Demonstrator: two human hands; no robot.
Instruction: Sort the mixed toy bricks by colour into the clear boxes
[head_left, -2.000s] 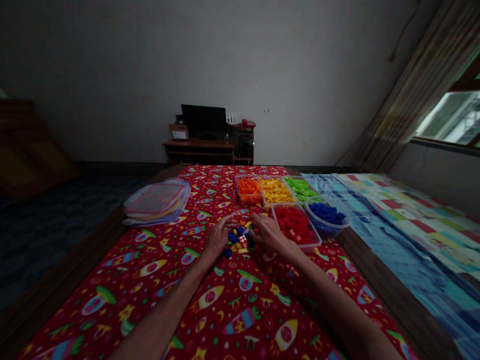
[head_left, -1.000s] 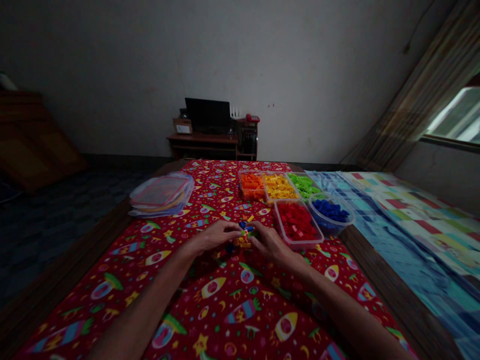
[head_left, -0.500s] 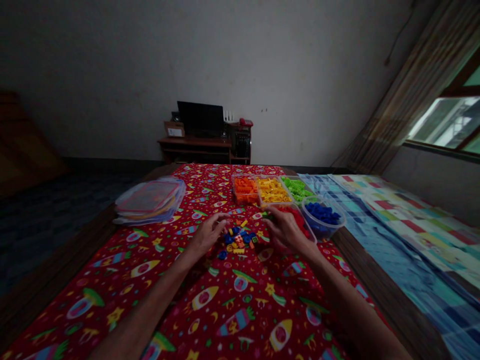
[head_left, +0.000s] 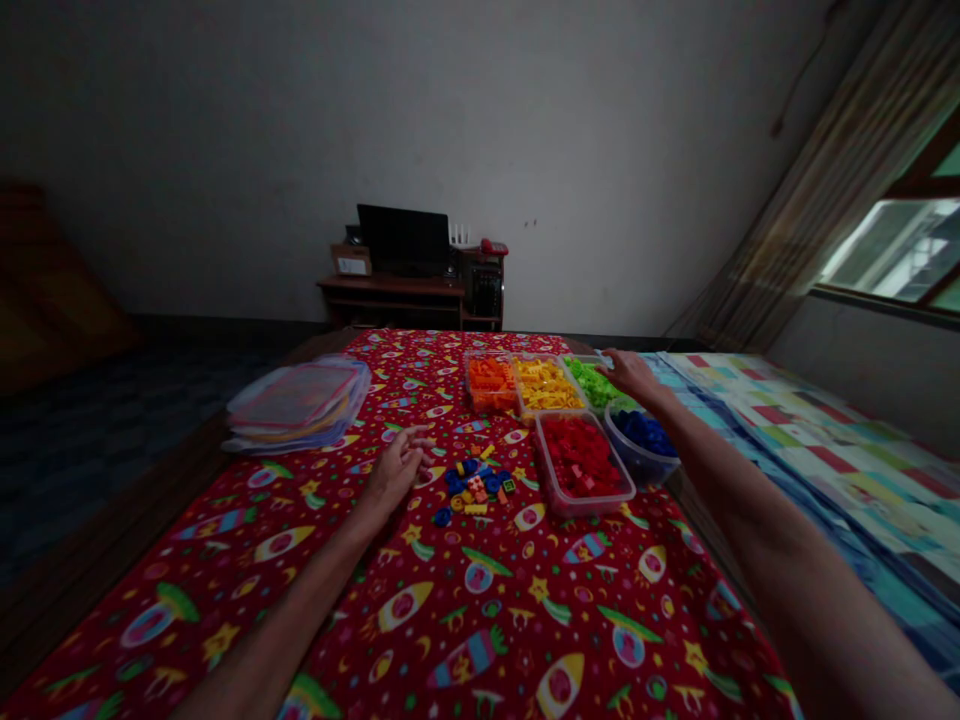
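Note:
My left hand (head_left: 395,470) hovers over the cloth just left of a small mixed pile of toy building blocks (head_left: 478,483), its fingers loosely bent and apart. The pile has blue, yellow, orange and pink pieces, with a blue round piece (head_left: 442,516) at its near edge. Reaching far right, my right hand (head_left: 630,374) is over the edge of the container of green blocks (head_left: 592,380). Its thumb and forefinger look apart, and I see no block between them. The other fingers are partly hidden.
Containers of orange blocks (head_left: 490,382), yellow blocks (head_left: 546,385), red blocks (head_left: 581,455) and blue blocks (head_left: 643,434) stand grouped at right. Stacked lids (head_left: 296,405) lie at left on the red patterned cloth (head_left: 480,610). A desk with a monitor (head_left: 403,238) stands behind.
My right hand has moved from beside the pile, above the red container, to the green container further right and back. My left hand has drawn back left, away from the pile.

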